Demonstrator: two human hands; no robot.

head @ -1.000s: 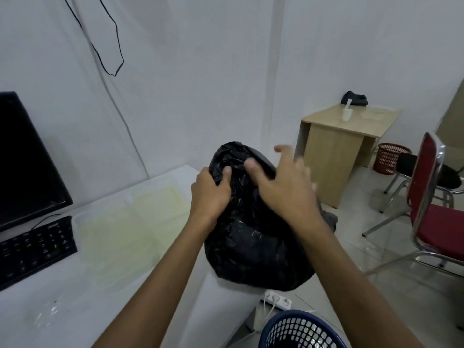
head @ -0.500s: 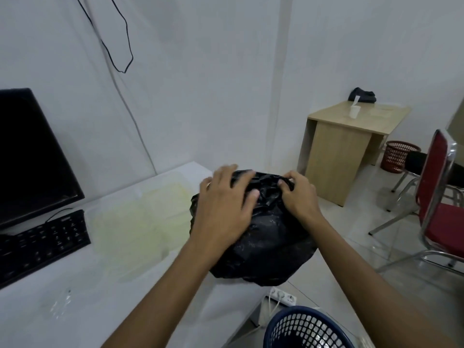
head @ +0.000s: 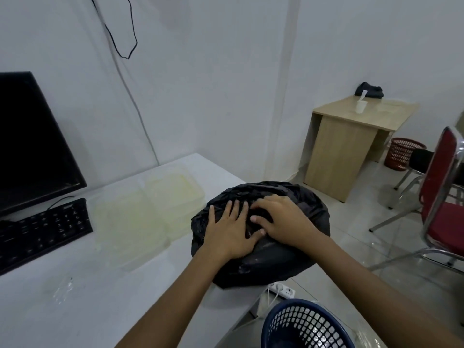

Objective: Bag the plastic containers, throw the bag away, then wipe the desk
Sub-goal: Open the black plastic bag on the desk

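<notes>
A black plastic bag lies squashed on the right edge of the white desk, partly overhanging it. My left hand presses flat on its top with fingers spread. My right hand rests beside it on the bag, fingers bent down into the plastic. Clear plastic containers with a yellowish film sit on the desk just left of the bag. What the bag holds is hidden.
A black monitor and keyboard stand at the left. A blue mesh bin sits on the floor below the desk edge, by a white power strip. A red chair, a wooden desk and a red basket stand further right.
The bag has been pushed down from upright to a flattened heap on the desk edge. Both hands moved from its top knot to pressing on it side by side.
</notes>
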